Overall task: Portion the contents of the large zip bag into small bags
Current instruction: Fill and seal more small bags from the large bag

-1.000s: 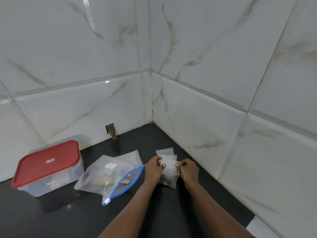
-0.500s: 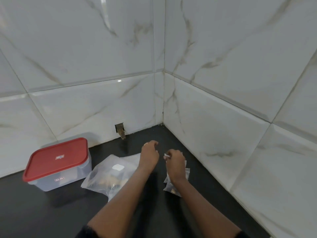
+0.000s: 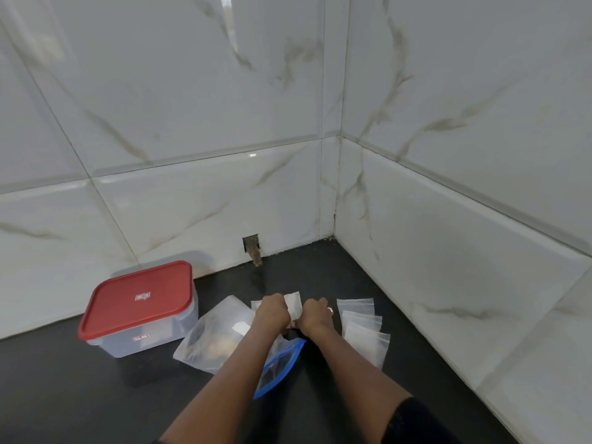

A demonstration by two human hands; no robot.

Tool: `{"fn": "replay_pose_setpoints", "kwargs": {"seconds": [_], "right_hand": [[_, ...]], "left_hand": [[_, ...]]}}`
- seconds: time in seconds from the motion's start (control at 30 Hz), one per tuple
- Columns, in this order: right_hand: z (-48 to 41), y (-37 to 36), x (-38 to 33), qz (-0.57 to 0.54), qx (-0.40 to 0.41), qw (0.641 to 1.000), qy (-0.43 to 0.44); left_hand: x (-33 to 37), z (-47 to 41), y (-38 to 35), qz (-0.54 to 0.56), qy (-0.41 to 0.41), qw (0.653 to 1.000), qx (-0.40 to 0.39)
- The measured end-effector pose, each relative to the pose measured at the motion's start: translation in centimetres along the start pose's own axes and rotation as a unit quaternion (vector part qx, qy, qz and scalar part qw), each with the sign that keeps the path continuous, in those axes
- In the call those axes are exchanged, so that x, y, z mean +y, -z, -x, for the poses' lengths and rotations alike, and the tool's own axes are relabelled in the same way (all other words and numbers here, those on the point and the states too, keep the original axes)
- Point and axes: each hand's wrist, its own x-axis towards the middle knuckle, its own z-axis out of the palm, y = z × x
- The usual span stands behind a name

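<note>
On the dark countertop (image 3: 96,398), close to the corner where two white, grey-veined tiled walls (image 3: 192,123) met, the large zip bag (image 3: 208,341) lay flat on its side. Taking the hands as the middle of the dial, it sat at about seven o'clock, partly hidden under the left forearm. It was clear and crumpled, with a small white patch on its upper face and dark and brownish contents showing dimly through the plastic. Its blue zip strip (image 3: 290,350) curved toward six o'clock and the mouth looked parted.

Just above it, the left hand (image 3: 272,314) and the right hand (image 3: 315,317) were held close together, both with fingers curled. Each pinched one side of a small bag (image 3: 294,304), a cloudy white rectangle that stood up between them toward twelve o'clock. Whether anything was inside it could not be made out. A ring (image 3: 330,310) showed on the right hand.

At three o'clock, the spare small bags (image 3: 365,334) lay fanned in an overlapping row on the counter, translucent and flat, near the right wall. At nine o'clock stood a clear plastic container (image 3: 150,336) with a red lid (image 3: 137,298) closed on it, just beside the large bag. At eleven o'clock, a small square hole (image 3: 251,246) broke the base of the back wall.
</note>
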Motion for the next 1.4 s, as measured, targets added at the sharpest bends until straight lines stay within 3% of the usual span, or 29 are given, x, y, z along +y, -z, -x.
{"fn": "replay_pose_setpoints", "kwargs": {"seconds": [0.1,0.2,0.4,0.53,0.8,1.0,1.2,1.4], "right_hand": [[0.0,0.3,0.0,-0.057,0.017,0.998,-0.012],[0.6,1.5,0.1,-0.132,0.053,0.990,-0.016],[2.8,2.5,0.6,-0.254,0.105,0.956,0.104],[5.2,3.8,0.4,-0.338,0.118,0.921,0.151],[9.2,5.3,0.4,-0.415,0.083,0.885,0.197],[10.4,5.6,-0.3,-0.392,0.104,0.901,0.155],[11.2,7.2,-1.0,-0.432,0.002,0.890,0.143],[11.4,7.2,-2.6,-0.265,0.077,0.943,0.186]], "left_hand": [[-0.1,0.5,-0.1,0.049,0.012,0.999,0.019],[-0.1,1.0,0.0,0.153,0.001,0.985,0.086],[0.7,3.4,0.8,0.347,-0.034,0.927,0.136],[0.9,5.2,1.5,0.401,-0.074,0.898,0.168],[0.3,8.8,2.8,0.547,-0.079,0.827,0.108],[-0.7,10.8,3.1,0.532,-0.095,0.835,0.099],[-2.5,11.4,3.3,0.484,-0.122,0.859,0.112],[-2.8,11.7,4.0,0.434,-0.110,0.879,0.167]]}}
